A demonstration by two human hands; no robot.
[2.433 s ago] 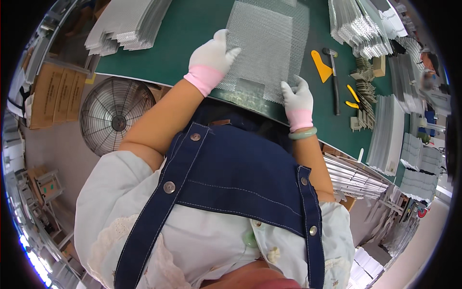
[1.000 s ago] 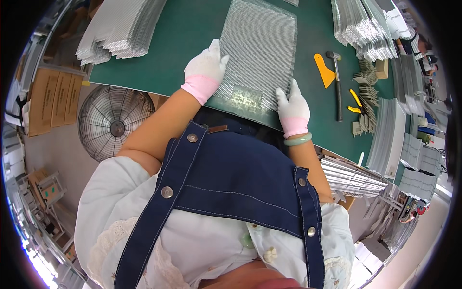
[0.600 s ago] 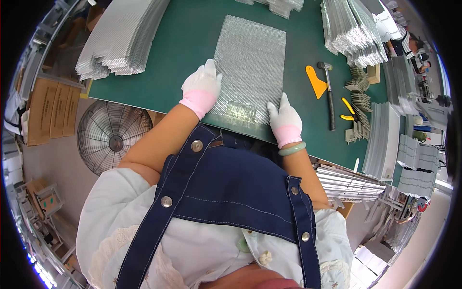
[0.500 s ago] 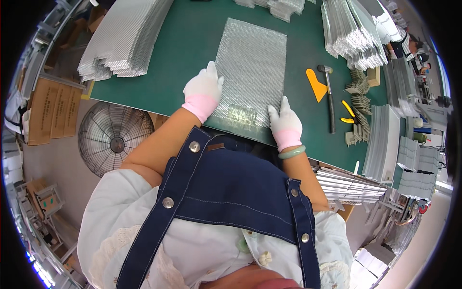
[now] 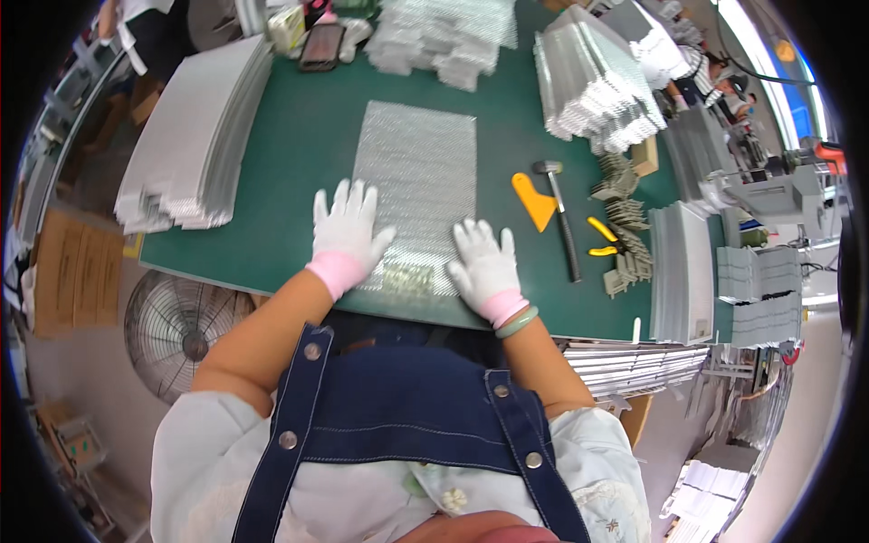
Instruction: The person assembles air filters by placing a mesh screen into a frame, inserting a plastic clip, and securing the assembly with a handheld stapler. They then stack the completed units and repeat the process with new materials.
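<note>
A rectangular silver mesh sheet (image 5: 417, 172) lies flat on the green tabletop in front of me, its near end close to the table edge. My left hand (image 5: 346, 231), in a white glove with a pink cuff, rests with spread fingers at the sheet's left edge, the thumb reaching over its near part. On the other side, my right hand (image 5: 487, 264), gloved alike, lies with fingers stretched out over the lower right edge. Neither hand grips anything. A paler, shiny patch (image 5: 407, 278) shows at the sheet's near end, between the hands.
Stacks of mesh sheets stand at left (image 5: 186, 136), far middle (image 5: 439, 41) and far right (image 5: 593, 81). Right of my right hand lie a yellow scraper (image 5: 534, 204), a hammer (image 5: 563, 222), yellow-handled pliers (image 5: 603, 237) and several small metal brackets (image 5: 625, 213). A floor fan (image 5: 186, 335) stands lower left.
The view has shifted, showing more of the table's far side. My hands, upright along the sheet's side edges before, now lie flatter with fingers spread.
</note>
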